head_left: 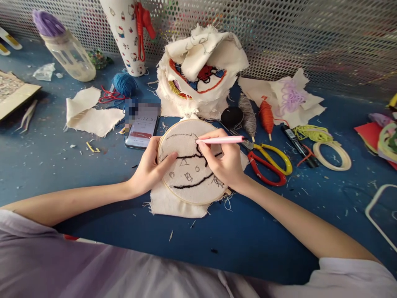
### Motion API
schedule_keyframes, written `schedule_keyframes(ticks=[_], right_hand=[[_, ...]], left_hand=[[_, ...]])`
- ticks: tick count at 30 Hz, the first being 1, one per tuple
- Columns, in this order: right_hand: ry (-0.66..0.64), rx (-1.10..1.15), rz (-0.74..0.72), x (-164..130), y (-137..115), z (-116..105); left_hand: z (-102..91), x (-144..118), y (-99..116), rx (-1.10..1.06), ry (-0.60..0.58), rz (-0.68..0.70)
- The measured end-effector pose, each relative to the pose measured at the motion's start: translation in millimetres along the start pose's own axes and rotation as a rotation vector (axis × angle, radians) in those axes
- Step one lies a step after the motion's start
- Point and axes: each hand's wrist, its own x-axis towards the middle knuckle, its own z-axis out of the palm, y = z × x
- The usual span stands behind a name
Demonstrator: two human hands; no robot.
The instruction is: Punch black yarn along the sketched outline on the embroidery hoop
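Observation:
An embroidery hoop (192,198) lies tilted in front of me, stretched with white cloth that carries a pencil drawing and thick black yarn lines. My left hand (151,165) grips the hoop's left rim, thumb on top of the cloth and the other fingers partly hidden beneath. In my right hand (225,161) is a pink punch needle (225,140), pinched like a pen. Its tip is at the cloth near the upper middle of the drawing, but whether it goes through cannot be seen. Loose cloth hangs out below the hoop.
Behind the hoop sits a pile of finished cloth pieces (201,103). A phone (142,126) lies left of it, near blue yarn (123,85). Red-and-yellow scissors (269,163), a black marker (299,145) and a tape roll (331,156) lie to the right. A patterned cup (125,37) stands by the mesh.

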Motion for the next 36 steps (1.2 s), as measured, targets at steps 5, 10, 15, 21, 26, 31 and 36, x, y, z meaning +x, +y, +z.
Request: schedule_keyframes(ticks=[5,10,15,21,26,31,36], right_hand=[[0.027,0.078,0.111,0.5,1.8,-0.1],[0.009,0.136,0.133,-1.0,0.4,-1.5],[-0.085,0.15,0.116,-0.9,-1.9,-3.2],[-0.185,0.097,0.044,-2.0,-2.8,-3.2],[-0.223,0.018,-0.027,-4.1,-7.2,-1.2],[-0.1,0.007,-0.042,-9.1,-6.5,1.1],[0.022,0.111,0.023,-13.0,4.1,2.2]], left_hand=[[-3.9,7.1,11.8,-0.217,-0.041,-0.165],[-11.7,16.2,23.3,-0.343,-0.135,-0.263],[-10.1,17.6,25.8,-0.401,-0.251,-0.383],[-5.2,11.1,18.4,-0.224,-0.199,-0.319],[-3.0,6.4,9.8,-0.18,-0.175,-0.251],[-0.1,3.4,6.6,-0.09,-0.108,-0.143],[-0.1,4.9,6.1,-0.083,-0.122,-0.141]])
